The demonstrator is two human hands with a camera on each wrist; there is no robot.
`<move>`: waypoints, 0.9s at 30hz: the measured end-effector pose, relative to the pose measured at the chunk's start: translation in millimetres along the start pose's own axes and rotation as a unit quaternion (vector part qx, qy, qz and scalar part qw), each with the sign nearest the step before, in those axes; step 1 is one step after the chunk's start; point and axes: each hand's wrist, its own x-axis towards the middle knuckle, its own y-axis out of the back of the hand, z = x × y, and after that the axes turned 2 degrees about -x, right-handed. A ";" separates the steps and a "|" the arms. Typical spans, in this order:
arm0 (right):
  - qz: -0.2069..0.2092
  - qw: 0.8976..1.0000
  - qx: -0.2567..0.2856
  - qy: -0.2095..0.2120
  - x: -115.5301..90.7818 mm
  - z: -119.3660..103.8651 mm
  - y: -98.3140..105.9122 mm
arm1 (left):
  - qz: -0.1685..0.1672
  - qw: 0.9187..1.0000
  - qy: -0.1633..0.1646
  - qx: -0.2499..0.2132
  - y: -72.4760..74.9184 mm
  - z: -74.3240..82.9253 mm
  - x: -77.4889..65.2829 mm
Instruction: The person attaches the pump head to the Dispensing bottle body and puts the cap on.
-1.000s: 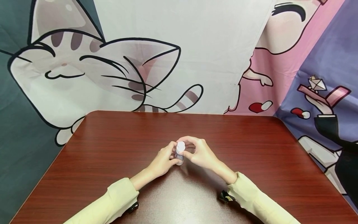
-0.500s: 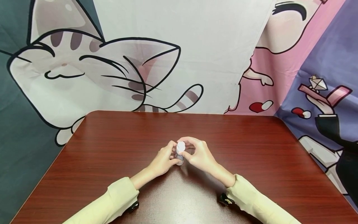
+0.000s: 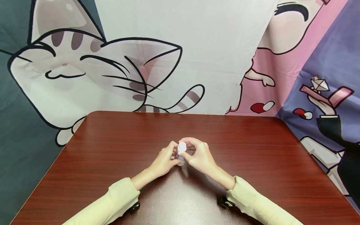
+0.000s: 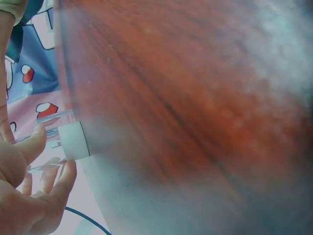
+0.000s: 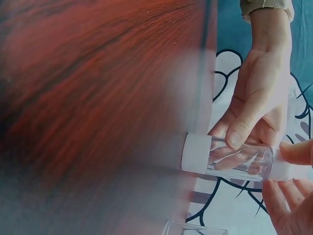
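Observation:
A small clear bottle (image 5: 239,164) with a white band at its base and a white cap (image 3: 182,146) stands upright, near the middle of the table. My left hand (image 3: 162,162) grips its clear body, thumb on the near side and fingers behind. At the top, my right hand (image 3: 202,156) pinches the white cap between thumb and fingers. In the left wrist view the white base (image 4: 74,140) shows below the left fingertips, and the cap is out of sight there. Whether the base touches the tabletop is hard to tell.
The brown wooden table (image 3: 126,134) has rounded far corners. Behind it hangs a cloth printed with a cartoon cat (image 3: 84,68). A clear edged object (image 5: 195,228), partly cut off, shows at the bottom of the right wrist view.
My right wrist and forearm have shifted slightly to the left and toward me, with the fingers still at the cap. The left hand and the bottle hold their place.

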 end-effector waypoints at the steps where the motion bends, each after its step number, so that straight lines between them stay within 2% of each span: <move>1: 0.002 1.000 -0.001 -0.001 -0.2 -0.3 0.3 | -0.001 1.000 -0.001 0.000 -0.1 -0.1 0.1; 11: 0.008 1.000 -0.025 -0.012 1.1 -2.2 -1.0 | -0.002 1.000 -0.004 0.009 0.2 2.0 -0.7; 27: -0.017 0.999 0.008 -0.028 3.9 -1.7 2.1 | -0.007 1.000 0.005 -0.001 2.1 1.3 0.4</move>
